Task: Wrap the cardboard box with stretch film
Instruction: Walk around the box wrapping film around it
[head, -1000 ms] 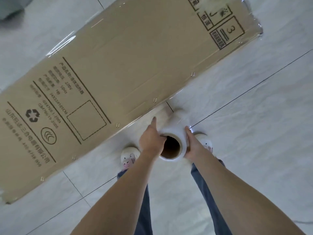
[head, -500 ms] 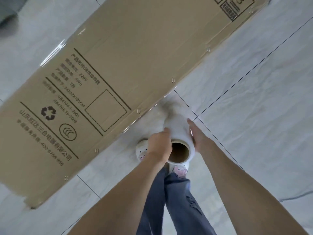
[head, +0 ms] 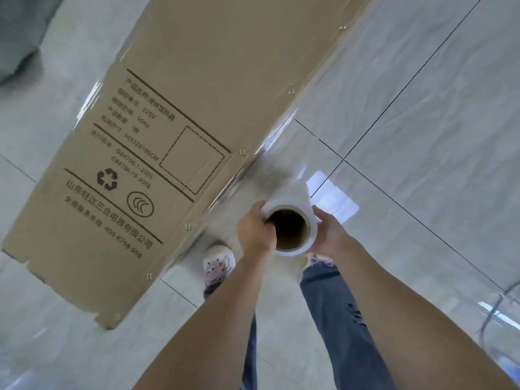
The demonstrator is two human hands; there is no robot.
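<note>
A long brown cardboard box (head: 202,114) with printed labels stands on the tiled floor and fills the upper left of the head view. I hold a roll of stretch film (head: 291,212) upright below it, its brown core facing me. My left hand (head: 254,235) grips the roll's left side with fingers curled over the rim into the core. My right hand (head: 327,236) holds the right side. A clear sheet of film (head: 270,153) stretches from the roll up to the box's right edge, and glossy film lies over the box.
Grey tiled floor (head: 422,136) with dark grout lines surrounds the box. My feet in white shoes (head: 218,261) and jeans stand just below the roll. A dark grey object (head: 19,38) sits at the upper left. A cable (head: 498,302) lies at the lower right.
I have stepped along the box, which has shifted up and right in view. The roll stays between both hands, and my left fingers now hook into the core. My feet have moved apart.
</note>
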